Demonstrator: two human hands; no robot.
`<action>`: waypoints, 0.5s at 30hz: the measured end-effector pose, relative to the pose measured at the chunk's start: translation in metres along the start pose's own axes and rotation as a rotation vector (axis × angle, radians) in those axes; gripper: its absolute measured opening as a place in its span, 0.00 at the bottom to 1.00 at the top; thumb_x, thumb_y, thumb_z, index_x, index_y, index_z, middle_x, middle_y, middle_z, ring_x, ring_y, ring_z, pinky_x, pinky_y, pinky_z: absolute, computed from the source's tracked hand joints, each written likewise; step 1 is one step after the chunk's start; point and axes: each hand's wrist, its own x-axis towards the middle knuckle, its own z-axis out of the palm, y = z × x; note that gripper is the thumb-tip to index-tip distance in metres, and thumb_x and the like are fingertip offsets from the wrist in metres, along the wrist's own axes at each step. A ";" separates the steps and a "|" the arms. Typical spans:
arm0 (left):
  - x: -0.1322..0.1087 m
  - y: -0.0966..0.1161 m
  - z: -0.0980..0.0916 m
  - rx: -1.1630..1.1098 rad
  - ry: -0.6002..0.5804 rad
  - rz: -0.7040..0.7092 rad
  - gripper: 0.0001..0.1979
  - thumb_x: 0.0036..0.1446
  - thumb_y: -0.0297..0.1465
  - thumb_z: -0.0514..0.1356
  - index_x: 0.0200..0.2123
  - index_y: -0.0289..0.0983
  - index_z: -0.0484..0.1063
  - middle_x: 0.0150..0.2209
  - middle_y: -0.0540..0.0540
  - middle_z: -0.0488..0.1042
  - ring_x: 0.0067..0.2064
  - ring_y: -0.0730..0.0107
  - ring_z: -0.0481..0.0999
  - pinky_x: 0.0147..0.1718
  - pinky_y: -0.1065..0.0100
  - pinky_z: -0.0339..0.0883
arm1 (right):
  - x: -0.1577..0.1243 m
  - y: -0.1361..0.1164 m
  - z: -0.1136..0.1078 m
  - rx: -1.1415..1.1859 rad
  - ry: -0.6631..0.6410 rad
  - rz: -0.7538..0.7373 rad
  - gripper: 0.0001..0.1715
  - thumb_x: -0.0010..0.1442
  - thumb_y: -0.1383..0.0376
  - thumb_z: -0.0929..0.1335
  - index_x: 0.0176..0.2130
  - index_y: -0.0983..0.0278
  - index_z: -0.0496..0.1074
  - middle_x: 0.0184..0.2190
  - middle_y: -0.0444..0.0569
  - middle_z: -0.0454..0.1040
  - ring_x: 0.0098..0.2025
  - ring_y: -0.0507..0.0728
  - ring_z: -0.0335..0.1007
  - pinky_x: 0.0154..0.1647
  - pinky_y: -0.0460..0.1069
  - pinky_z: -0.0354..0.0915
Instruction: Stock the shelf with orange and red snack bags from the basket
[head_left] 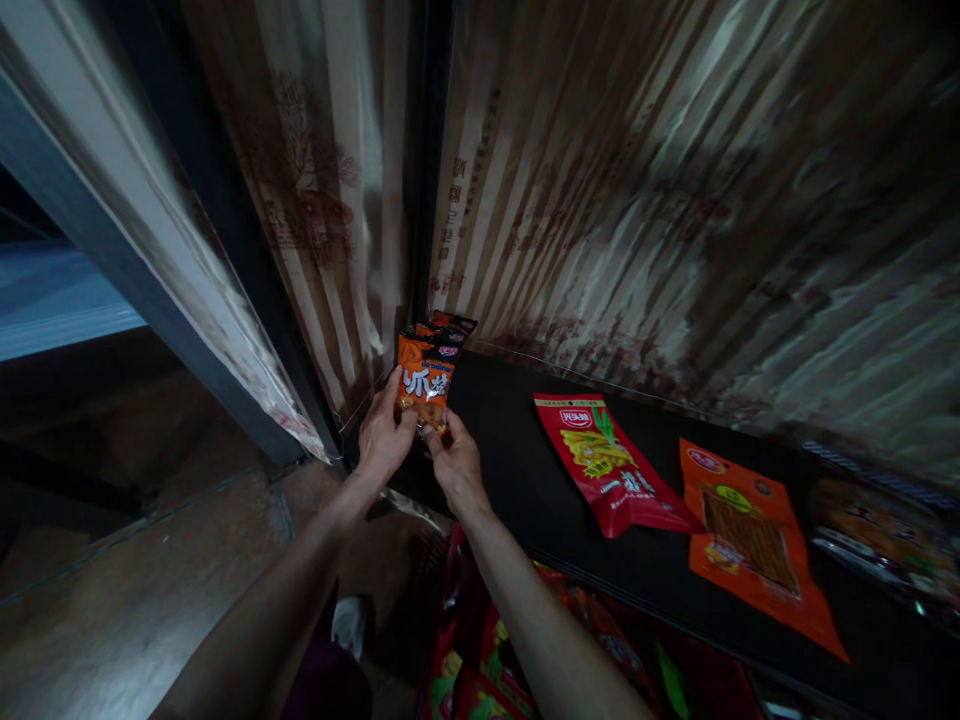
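Both hands hold an orange and black snack bag [426,378] at the left end of a black shelf [499,420]. My left hand [384,432] grips its lower left side, fingers closed at the edge. On the lower right corner, my right hand [453,458] pinches the same bag. Just behind it, more bags with black and orange tops [454,322] stand in the corner, partly hidden. A red snack bag [600,460] lies flat on the shelf to the right of my hands.
Farther right lie an orange snack bag [757,540] and a dark clear-fronted package [885,520]. Below the shelf, a red container holds several colourful bags [487,670]. Patterned sheeting [600,200] hangs behind; a dark metal post [262,300] rises at left.
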 end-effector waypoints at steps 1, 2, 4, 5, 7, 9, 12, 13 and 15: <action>0.001 -0.001 0.000 -0.011 -0.002 -0.003 0.32 0.54 0.28 0.50 0.64 0.36 0.53 0.60 0.42 0.63 0.59 0.63 0.64 0.58 0.61 0.57 | 0.000 -0.001 -0.001 -0.096 0.007 -0.012 0.24 0.56 0.58 0.65 0.52 0.56 0.66 0.44 0.45 0.76 0.43 0.57 0.73 0.43 0.52 0.68; 0.001 -0.002 0.001 -0.018 -0.002 -0.008 0.32 0.54 0.28 0.50 0.63 0.36 0.53 0.60 0.43 0.63 0.59 0.63 0.64 0.59 0.61 0.57 | 0.000 -0.003 -0.002 -0.191 0.009 -0.009 0.24 0.56 0.59 0.65 0.53 0.55 0.66 0.45 0.46 0.76 0.44 0.58 0.72 0.44 0.53 0.67; 0.002 -0.003 0.001 -0.020 0.001 -0.024 0.31 0.54 0.28 0.50 0.63 0.38 0.55 0.60 0.44 0.63 0.59 0.63 0.64 0.59 0.60 0.56 | -0.002 -0.008 -0.005 -0.361 -0.001 -0.001 0.24 0.57 0.59 0.65 0.54 0.56 0.66 0.46 0.48 0.75 0.45 0.59 0.72 0.46 0.53 0.65; 0.002 -0.004 0.001 -0.018 -0.001 -0.031 0.30 0.54 0.28 0.50 0.62 0.39 0.55 0.60 0.45 0.63 0.59 0.63 0.64 0.59 0.59 0.56 | -0.002 -0.011 -0.006 -0.428 -0.003 -0.005 0.24 0.57 0.59 0.64 0.54 0.57 0.66 0.46 0.49 0.75 0.46 0.59 0.71 0.46 0.54 0.65; 0.002 -0.005 0.002 -0.013 -0.003 -0.040 0.30 0.55 0.28 0.50 0.62 0.39 0.56 0.60 0.44 0.64 0.59 0.63 0.64 0.58 0.59 0.57 | -0.003 -0.014 -0.008 -0.512 -0.009 -0.023 0.24 0.58 0.59 0.63 0.55 0.59 0.65 0.46 0.51 0.75 0.47 0.61 0.71 0.46 0.54 0.64; 0.002 -0.006 0.004 -0.005 -0.005 -0.032 0.30 0.55 0.27 0.49 0.62 0.39 0.55 0.59 0.44 0.64 0.58 0.63 0.65 0.58 0.59 0.58 | -0.003 -0.014 -0.008 -0.541 -0.010 -0.044 0.24 0.59 0.59 0.63 0.55 0.59 0.65 0.46 0.52 0.75 0.47 0.61 0.71 0.45 0.54 0.64; 0.002 -0.008 0.007 0.022 -0.006 -0.021 0.29 0.56 0.27 0.49 0.62 0.37 0.55 0.58 0.43 0.65 0.58 0.62 0.65 0.58 0.58 0.58 | 0.000 -0.011 -0.008 -0.547 -0.007 -0.065 0.24 0.59 0.59 0.63 0.54 0.58 0.65 0.46 0.51 0.75 0.46 0.60 0.71 0.44 0.54 0.64; 0.003 -0.008 0.009 0.035 -0.013 -0.025 0.29 0.56 0.27 0.48 0.62 0.37 0.55 0.58 0.42 0.65 0.58 0.62 0.65 0.58 0.58 0.57 | 0.001 -0.010 -0.009 -0.545 -0.010 -0.071 0.24 0.59 0.60 0.63 0.55 0.58 0.65 0.46 0.51 0.74 0.46 0.60 0.71 0.45 0.53 0.64; 0.004 -0.008 0.010 0.054 -0.028 -0.038 0.29 0.56 0.27 0.48 0.62 0.36 0.55 0.58 0.41 0.65 0.58 0.61 0.65 0.58 0.57 0.57 | 0.002 -0.009 -0.009 -0.543 -0.021 -0.071 0.24 0.58 0.60 0.64 0.55 0.58 0.65 0.47 0.52 0.73 0.46 0.60 0.71 0.45 0.53 0.64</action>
